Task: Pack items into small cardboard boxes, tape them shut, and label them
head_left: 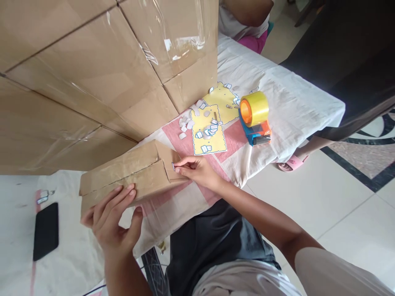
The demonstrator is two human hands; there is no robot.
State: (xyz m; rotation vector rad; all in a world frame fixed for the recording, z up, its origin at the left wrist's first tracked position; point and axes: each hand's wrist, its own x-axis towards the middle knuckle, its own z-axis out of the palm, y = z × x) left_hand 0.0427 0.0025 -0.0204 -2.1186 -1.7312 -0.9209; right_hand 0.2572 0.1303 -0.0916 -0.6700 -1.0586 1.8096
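A long brown cardboard box point(123, 166) lies near the front edge of the cloth-covered table, with tape along its top seam. My left hand point(114, 218) rests on its near left part, fingers spread over the top and side. At the box's right end, my right hand point(197, 170) pinches a small paper piece point(173, 166) between thumb and fingertips, against or very close to the end flap. Beyond that hand lie yellow paper sheets point(210, 142) with small white cut pieces point(185, 123) scattered on and beside them.
A tape dispenser point(254, 119) with a yellow roll stands right of the sheets. Stacked taped cartons point(92, 82) form a wall behind the box. A black phone point(46, 231) lies at left. Another person point(247, 20) sits at the far end; a pink slipper point(291, 163) shows on the floor.
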